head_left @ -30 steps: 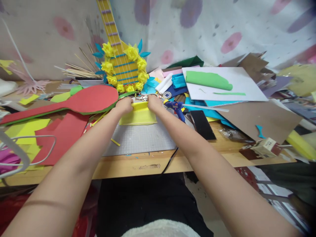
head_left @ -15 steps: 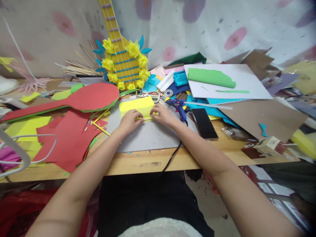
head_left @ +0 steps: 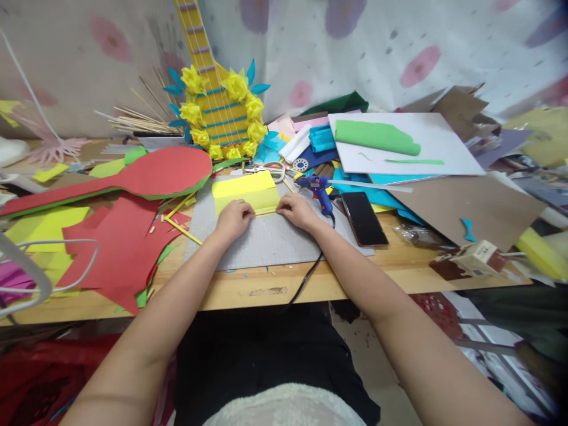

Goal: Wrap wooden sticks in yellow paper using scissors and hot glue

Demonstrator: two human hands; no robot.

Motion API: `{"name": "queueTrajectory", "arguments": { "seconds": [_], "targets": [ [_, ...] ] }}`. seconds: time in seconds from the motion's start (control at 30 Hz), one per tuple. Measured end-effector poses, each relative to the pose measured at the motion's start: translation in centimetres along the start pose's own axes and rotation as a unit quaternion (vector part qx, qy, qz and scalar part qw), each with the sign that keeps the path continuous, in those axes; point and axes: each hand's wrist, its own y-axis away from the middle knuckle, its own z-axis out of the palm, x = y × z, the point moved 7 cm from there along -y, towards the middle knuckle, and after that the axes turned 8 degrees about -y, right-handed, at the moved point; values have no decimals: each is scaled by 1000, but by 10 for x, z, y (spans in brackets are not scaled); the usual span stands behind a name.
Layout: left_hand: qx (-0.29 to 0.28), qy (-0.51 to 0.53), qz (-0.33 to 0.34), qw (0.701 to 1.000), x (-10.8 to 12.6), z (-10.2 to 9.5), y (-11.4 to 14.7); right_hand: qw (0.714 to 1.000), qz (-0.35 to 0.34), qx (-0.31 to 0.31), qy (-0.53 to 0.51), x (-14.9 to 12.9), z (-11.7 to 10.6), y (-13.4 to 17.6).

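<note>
A sheet of yellow paper [head_left: 244, 190] lies on the grey board [head_left: 266, 245], a crease running across it. Along its near edge runs a narrow strip, perhaps a thin stick [head_left: 265, 212] at the paper's fold. My left hand [head_left: 235, 220] pinches the left end of that edge, fingers bent together. At the right end, my right hand [head_left: 296, 210] does the same with thumb and fingertips. The fingers partly hide both ends. Just right of my right hand stands a blue hot glue gun [head_left: 320, 192] with a long glue stick in its back.
Scissors [head_left: 276, 170] lie behind the paper. A phone [head_left: 364, 219] is to the right, beside the glue gun's black cord [head_left: 306, 277]. Leftward are a red lute-shaped cutout [head_left: 173, 171] and red scraps [head_left: 119, 242]. A flower-trimmed yellow instrument [head_left: 226, 118] leans at the back.
My hands have spread slightly apart along the paper's near edge, where a thin light strip now shows between the fingertips. The view has shifted a little.
</note>
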Motion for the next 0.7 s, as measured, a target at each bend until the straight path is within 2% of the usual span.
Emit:
{"name": "queueTrajectory", "arguments": {
  "seconds": [0.33, 0.57, 0.7],
  "targets": [
    [-17, -57, 28, 998, 9, -1, -2, 998, -28, -36, 44, -8, -1, 4],
    [15, -68, 82, 994, 15, -6, 11, 996, -61, -44, 54, -14, -5, 9],
    [31, -75, 80, 993, 14, -7, 12, 994, -68, -50, 71, -18, -4, 10]
  ]
}}
